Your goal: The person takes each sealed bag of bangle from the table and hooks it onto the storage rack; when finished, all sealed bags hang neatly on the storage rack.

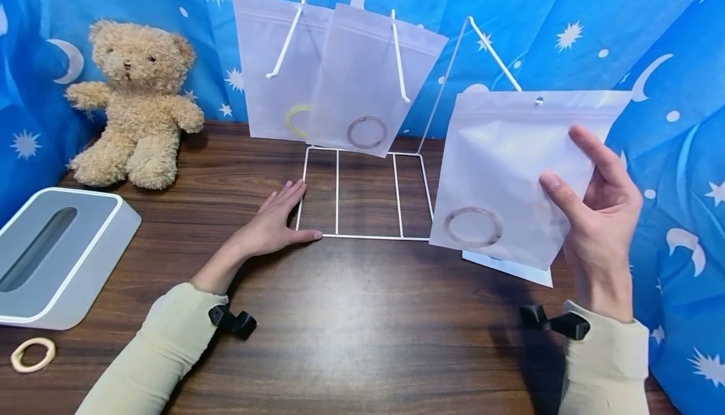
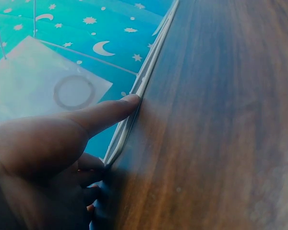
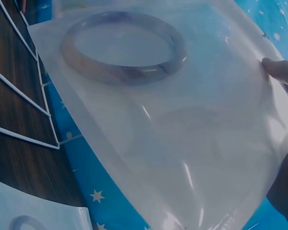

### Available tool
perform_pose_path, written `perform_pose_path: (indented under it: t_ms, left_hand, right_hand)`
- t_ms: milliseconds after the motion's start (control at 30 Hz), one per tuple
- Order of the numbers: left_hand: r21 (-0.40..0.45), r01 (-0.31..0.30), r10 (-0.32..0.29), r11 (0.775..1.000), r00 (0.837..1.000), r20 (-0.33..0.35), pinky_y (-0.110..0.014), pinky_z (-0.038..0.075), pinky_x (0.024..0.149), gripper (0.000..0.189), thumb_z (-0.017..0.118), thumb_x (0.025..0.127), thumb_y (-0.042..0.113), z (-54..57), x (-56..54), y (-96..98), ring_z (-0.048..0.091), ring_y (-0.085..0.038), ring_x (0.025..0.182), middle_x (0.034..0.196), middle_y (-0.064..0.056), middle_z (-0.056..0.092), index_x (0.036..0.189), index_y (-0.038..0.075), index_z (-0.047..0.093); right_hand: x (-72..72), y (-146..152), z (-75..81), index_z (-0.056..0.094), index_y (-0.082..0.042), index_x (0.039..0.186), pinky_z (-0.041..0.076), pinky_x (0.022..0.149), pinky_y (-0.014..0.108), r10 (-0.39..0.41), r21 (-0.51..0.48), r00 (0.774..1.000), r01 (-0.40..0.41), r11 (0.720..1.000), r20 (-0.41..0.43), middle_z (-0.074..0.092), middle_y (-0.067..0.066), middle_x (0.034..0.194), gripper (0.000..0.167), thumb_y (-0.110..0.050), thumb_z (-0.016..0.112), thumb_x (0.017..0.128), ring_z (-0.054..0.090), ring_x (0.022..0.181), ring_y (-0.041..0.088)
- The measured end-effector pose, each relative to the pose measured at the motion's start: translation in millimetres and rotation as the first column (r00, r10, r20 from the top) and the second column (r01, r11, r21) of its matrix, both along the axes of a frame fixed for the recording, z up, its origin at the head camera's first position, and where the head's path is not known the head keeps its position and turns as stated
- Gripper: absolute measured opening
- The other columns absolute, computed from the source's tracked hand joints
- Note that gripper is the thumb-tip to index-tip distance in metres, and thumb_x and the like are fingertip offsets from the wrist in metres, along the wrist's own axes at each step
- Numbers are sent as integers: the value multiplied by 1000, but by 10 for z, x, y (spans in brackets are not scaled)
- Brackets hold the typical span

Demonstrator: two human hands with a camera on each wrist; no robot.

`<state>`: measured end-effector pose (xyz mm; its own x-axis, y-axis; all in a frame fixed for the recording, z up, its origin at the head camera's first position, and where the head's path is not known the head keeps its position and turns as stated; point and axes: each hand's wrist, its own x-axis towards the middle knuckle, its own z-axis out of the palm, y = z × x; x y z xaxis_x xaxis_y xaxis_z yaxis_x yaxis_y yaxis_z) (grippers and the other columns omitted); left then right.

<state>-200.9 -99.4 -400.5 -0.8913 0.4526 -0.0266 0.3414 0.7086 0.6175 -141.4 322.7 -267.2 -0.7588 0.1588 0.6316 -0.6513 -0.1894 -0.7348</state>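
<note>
My right hand [image 1: 603, 207] pinches the right edge of a frosted zip bag [image 1: 510, 150] between thumb and fingers. A marbled bangle [image 3: 125, 72] lies inside at the bag's bottom. The bag's top edge, with its small punched hole, overlaps the end of the right hook [image 1: 495, 53] of a white wire display rack [image 1: 368, 237]. With fingers extended, my left hand [image 1: 269, 223] rests at the rack base's front left corner, its thumb on the front bar. Two more bags hang from the rack: one with a yellow bangle [image 1: 297, 121], one with a greyish bangle [image 1: 367, 132].
Below the held bag, another bag [image 1: 510, 266] lies on the wooden table [image 1: 351, 339]. At the left are a teddy bear [image 1: 136, 103], a grey and white tissue box [image 1: 107, 251] and a pale ring [image 1: 33, 355]. A blue star-patterned cloth [image 1: 674, 213] borders the back and sides.
</note>
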Motion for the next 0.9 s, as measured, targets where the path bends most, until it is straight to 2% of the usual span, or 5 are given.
perform_pose_path:
  t_ms: [167, 367, 633, 900]
  left_hand:
    - [2, -2, 2, 1000, 1000, 1, -48, 2, 118, 104, 72, 85, 50, -3, 2, -13, 4, -31, 148, 162, -16, 11, 154, -3, 16]
    - [13, -4, 4, 1000, 1000, 4, -48, 1, 118, 103, 73, 85, 48, -1, 17, -14, 3, -31, 148, 162, -17, 11, 154, -3, 16]
    - [3, -8, 8, 1000, 1000, -8, -47, 2, 118, 104, 73, 84, 49, -17, 7, -23, 4, -31, 148, 161, -17, 11, 154, -4, 16]
    - [-4, -8, 8, 1000, 1000, -2, -47, 2, 118, 103, 73, 85, 47, 2, 5, 0, 4, -31, 148, 161, -17, 11, 154, -4, 17]
  right_hand:
    - [-40, -25, -35, 51, 14, 132, 55, 85, 36, 7, 23, 1000, -7, 1000, 19, 45, 32, 135, 59, 27, 64, 76, 53, 117, 39]
    - [-160, -54, -52, 54, 7, 135, 56, 82, 32, -39, 79, 998, 35, 996, 57, 44, 28, 138, 59, 22, 64, 79, 50, 119, 37]
    - [-487, -101, -29, 53, -4, 140, 55, 85, 29, -9, 135, 989, -11, 991, 149, 42, 18, 144, 62, 17, 65, 83, 44, 127, 34]
    - [-783, -99, 5, 53, -13, 142, 55, 83, 28, -28, 196, 980, -12, 981, 197, 45, 15, 143, 63, 8, 70, 85, 51, 124, 33]
